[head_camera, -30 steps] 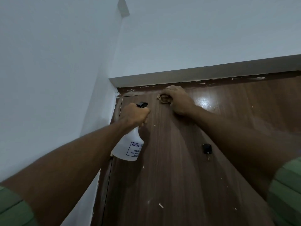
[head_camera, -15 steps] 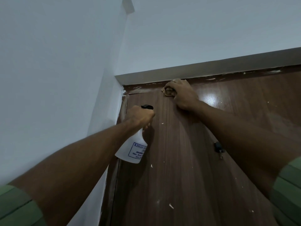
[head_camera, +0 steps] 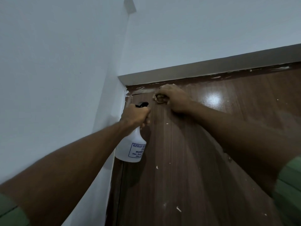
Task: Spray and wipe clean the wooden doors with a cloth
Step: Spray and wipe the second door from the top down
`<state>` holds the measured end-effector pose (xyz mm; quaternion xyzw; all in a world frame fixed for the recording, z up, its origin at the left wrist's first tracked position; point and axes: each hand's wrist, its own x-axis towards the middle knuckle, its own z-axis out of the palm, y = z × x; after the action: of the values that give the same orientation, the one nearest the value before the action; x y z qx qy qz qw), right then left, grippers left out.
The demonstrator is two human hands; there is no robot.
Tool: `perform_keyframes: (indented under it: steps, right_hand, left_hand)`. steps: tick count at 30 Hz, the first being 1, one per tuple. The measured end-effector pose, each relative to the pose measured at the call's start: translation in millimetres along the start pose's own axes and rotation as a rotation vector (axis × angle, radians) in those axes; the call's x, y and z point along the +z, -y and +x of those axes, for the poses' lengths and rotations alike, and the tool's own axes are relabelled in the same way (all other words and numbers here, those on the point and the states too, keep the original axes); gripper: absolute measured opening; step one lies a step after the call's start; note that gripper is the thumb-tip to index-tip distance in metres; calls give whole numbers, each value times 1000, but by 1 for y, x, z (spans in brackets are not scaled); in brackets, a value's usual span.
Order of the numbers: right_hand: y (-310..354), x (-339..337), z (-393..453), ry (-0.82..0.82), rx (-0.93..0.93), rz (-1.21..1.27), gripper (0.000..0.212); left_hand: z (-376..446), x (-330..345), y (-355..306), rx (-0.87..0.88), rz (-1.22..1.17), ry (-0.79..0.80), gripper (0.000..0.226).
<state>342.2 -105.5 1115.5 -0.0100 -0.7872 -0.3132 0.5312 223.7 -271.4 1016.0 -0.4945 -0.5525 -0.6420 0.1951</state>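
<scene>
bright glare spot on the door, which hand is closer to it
Right. The right hand, pressing a cloth, sits just left of the glare; the left hand, gripping the spray bottle, is farther left and lower.

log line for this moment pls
left hand grips spray bottle | right hand presses cloth on door top corner

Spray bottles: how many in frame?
1. The white spray bottle hangs from the left hand, which grips its neck, near the wooden door's upper left corner. The right hand holds a cloth, not a bottle.
</scene>
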Motion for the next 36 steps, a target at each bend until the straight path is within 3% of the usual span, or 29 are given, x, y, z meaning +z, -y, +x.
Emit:
perform_keyframes:
  steps: [3,6,8,14,19,25,27,30,34,36]
  right_hand:
    - [36,28,-4,-59,60,4,47]
    - [73,49,-38,118,-226,114,59]
    - [66,34,-30,184,-307,128,61]
    - [37,34,24,-122,121,-20,47]
    - [82,45,-10,220,-292,58,59]
    - [80,44,47,-18,17,36,44]
    - [101,55,34,72,-53,24,34]
    - [102,63,21,190,-214,29,36]
    - [80,51,59,-8,31,87,49]
    - [87,57,60,-20,28,75,42]
  left_hand:
    - [1,-9,8,-10,46,-43,25]
    - [0,-19,11,-41,72,-87,28]
    - [0,-25,10,-49,82,-115,25]
    - [-1,-38,13,-49,69,-95,22]
    - [-4,-41,11,-36,163,-101,25]
    - [-8,-40,5,-52,116,-99,25]
    - [-8,-44,9,-72,84,-87,25]
    - [-9,-48,13,-100,68,-73,26]
    - [-11,-49,13,-89,61,-82,23]
    - [-12,-50,12,-94,60,-100,23]
